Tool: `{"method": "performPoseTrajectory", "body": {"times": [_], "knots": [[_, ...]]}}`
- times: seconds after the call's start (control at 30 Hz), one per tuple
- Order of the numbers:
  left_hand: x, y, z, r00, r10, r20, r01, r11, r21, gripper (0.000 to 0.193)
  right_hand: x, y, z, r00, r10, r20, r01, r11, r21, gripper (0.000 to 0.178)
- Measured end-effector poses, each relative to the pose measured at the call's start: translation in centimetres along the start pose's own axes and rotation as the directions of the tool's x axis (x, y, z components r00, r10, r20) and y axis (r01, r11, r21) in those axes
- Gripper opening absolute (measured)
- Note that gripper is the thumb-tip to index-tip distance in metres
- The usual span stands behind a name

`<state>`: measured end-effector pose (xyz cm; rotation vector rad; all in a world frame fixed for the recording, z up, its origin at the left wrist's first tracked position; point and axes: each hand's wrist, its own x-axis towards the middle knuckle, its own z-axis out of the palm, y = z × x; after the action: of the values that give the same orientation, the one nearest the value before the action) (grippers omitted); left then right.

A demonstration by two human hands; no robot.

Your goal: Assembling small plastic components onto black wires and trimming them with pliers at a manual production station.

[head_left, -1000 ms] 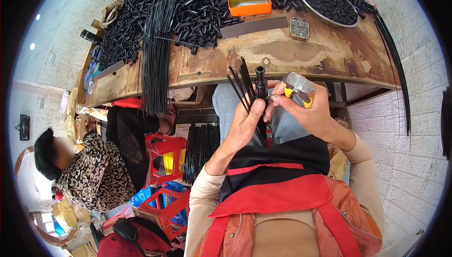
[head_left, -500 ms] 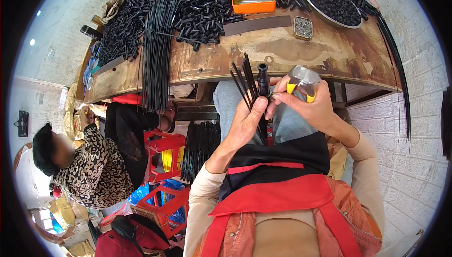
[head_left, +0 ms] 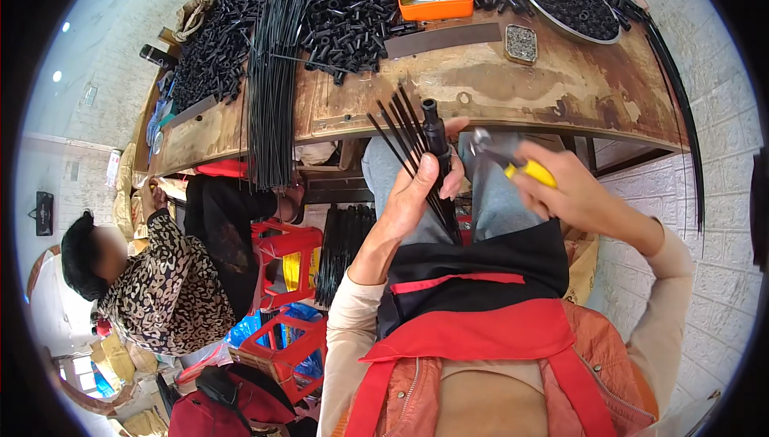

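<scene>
1. A black tubular piece (head_left: 433,128) stood nearly upright in the left hand (head_left: 415,193), over the person's lap and just in front of the table's near edge.
2. Several thin black rods (head_left: 398,124) fanned out beside it, on its left; the left hand was clamped on both piece and rods, thumb toward the camera.
3. The right hand (head_left: 565,185), somewhat blurred, was closed around the yellow grips of a pair of pliers (head_left: 513,169). Their metal head pointed toward the left hand, apart from the tubular piece; whether its jaws met could not be told.
4. On the wooden table (head_left: 513,92) lay a grey strip (head_left: 442,39), with an orange tin (head_left: 436,11) behind it.
5. Farther left, a bundle of long black rods (head_left: 272,92) hung over the edge, beside a heap of short black tubes (head_left: 352,12).
6. At far left, a co-worker (head_left: 172,293) sat in a patterned top.
</scene>
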<state>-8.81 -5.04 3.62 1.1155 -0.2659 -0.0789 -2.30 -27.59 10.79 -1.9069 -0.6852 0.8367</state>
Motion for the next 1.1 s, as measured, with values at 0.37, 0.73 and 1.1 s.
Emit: {"method": "performPoseTrajectory", "body": {"times": [0.37,0.73,1.1], "knots": [[0.0,-0.8,0.5,0.996,-0.031,0.088,0.027,0.999,0.048,0.058,-1.8,0.7,-0.3,0.974,-0.222,0.045,0.227,0.951,-0.212,0.042],[-0.1,-1.0,0.6,0.998,-0.022,0.064,0.017,0.997,0.072,0.06,-1.2,-3.2,-2.0,0.919,0.24,0.314,-0.233,0.971,-0.059,0.028],[-0.5,-0.5,0.2,0.999,0.01,-0.031,-0.009,0.999,0.04,0.068,-1.5,-2.1,-1.4,0.971,0.025,0.239,0.007,0.991,-0.134,0.038]]}}
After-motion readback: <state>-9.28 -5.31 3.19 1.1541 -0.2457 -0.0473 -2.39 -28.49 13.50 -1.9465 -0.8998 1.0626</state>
